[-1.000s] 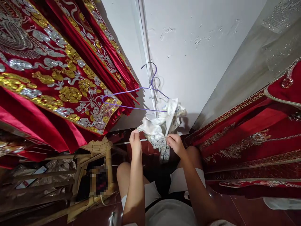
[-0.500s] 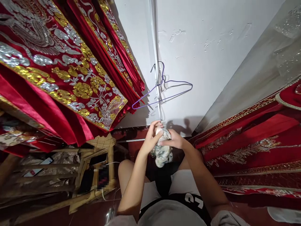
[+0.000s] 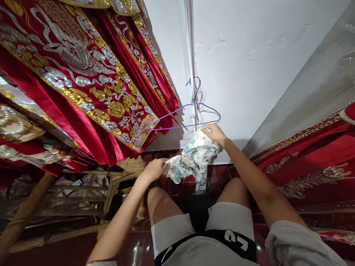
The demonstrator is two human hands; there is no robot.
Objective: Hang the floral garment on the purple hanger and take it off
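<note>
A white wall (image 3: 249, 74) fills the upper middle of the frame, with a thin pipe (image 3: 190, 44) running down its corner; the floor (image 3: 219, 171) below is dark red tile.

The cloth (image 3: 194, 162), centre frame, is pale and printed with blue-green patterns; it is soft, crumpled and bunched, stretched on a slant between the two hands, with a loose tail hanging down in the middle. The left hand (image 3: 154, 170) is pinched closed on its lower left edge; the right hand (image 3: 217, 133) is closed on its upper corner, raised just beneath the right end of the hanger (image 3: 177, 127). The hanger is thin purple wire; it hangs by its hook at the pipe, bare.

The step in hand looks like opening the cloth out and lifting it to the hanger; a next move would call for keeping both grips firm while one corner goes over or through the wire, and for a light touch, since the hanger seems likely to swing or slip off.

Red hangings (image 3: 83, 74) embroidered in gold and silver crowd the upper left; more red drapes (image 3: 318, 166) fill the right edge; a wooden rack (image 3: 83, 192) sits lower left; the person's knees and grey shorts (image 3: 222, 221) occupy the bottom centre.
</note>
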